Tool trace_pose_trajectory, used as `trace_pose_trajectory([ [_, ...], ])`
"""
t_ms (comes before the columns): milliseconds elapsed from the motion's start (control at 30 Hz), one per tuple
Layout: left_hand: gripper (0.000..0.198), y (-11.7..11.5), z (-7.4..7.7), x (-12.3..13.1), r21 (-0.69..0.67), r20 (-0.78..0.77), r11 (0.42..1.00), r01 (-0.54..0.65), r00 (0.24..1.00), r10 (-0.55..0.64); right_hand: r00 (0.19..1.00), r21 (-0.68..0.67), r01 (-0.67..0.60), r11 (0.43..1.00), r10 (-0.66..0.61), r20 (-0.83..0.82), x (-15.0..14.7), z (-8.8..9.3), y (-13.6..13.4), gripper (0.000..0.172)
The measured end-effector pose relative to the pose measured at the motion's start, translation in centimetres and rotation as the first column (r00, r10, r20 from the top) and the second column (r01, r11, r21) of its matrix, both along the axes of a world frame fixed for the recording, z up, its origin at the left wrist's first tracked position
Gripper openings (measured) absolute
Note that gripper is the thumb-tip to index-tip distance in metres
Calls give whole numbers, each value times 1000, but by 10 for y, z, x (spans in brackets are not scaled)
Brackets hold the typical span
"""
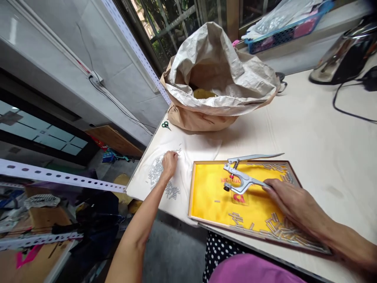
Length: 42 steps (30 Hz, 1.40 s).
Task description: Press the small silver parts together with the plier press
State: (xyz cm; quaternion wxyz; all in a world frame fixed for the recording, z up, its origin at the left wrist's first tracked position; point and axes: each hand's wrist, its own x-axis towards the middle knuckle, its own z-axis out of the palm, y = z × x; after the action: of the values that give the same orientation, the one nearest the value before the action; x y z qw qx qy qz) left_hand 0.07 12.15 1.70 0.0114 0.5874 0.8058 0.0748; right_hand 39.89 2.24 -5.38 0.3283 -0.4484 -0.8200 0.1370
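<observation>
A shallow tray (191, 192) with a thin brownish rim lies along the bench's (332, 157) near edge, its flat floor bright yellow with red print. Small, glossy, tube-like pieces (284, 232) are heaped toward its near right corner. The right hand (290, 200) is wrapped around the lower handle of silvery metal pliers (243, 182), held above the tray; the slim upper handle stands free, splayed wide. Toward the bench's left edge, the left hand (170, 163) bends over a loose greyish pile (156, 173) of similar pieces on softly creased cloth; its fingers curl inward, and I cannot tell whether they grip any. Beyond, by the left edge, lie green-handled scissors (165, 125). Near the far left corner, a bulging, crinkled, papery sack (203, 122) gapes open.
</observation>
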Motion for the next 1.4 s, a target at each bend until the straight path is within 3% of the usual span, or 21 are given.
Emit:
trace_pose_trajectory([
  [133,20,14,-19,-10,-61,-57,998,22,998,-25,995,4,-74,997,73,65,-7,-6,1,20],
  [267,17,22,-26,-10,-110,-108,990,83,990,-95,963,-7,-224,975,222,153,-16,-9,6,22],
  [500,21,25,-26,-9,-194,-46,980,-35,999,26,895,-63,-375,925,379,234,-32,0,43,33],
  [667,18,29,-18,-12,-210,-23,975,-73,997,70,888,-189,-311,931,356,292,-42,4,59,37],
  [733,18,26,-12,-7,-140,12,990,-27,1000,29,889,-219,-265,939,326,323,-45,3,62,35],
  [800,20,14,-5,4,-21,142,999,34,989,-31,884,-233,-247,940,318,344,-46,1,63,33],
  [867,25,-7,3,23,80,371,995,63,925,-89,874,-245,-276,930,348,339,-45,-2,63,28],
  [967,32,-51,9,60,127,681,987,99,715,-160,871,-249,-334,909,398,286,-44,-3,61,26],
  [1100,35,-99,-2,99,-50,920,999,21,391,38,868,-216,-307,927,366,336,-45,0,55,27],
  [1167,39,-110,-12,110,-107,952,994,-35,284,112,853,-180,-297,938,345,391,-47,2,51,25],
  [1400,42,-118,-33,117,-136,957,981,-138,236,166,805,50,-326,944,249,539,-47,2,43,28],
])
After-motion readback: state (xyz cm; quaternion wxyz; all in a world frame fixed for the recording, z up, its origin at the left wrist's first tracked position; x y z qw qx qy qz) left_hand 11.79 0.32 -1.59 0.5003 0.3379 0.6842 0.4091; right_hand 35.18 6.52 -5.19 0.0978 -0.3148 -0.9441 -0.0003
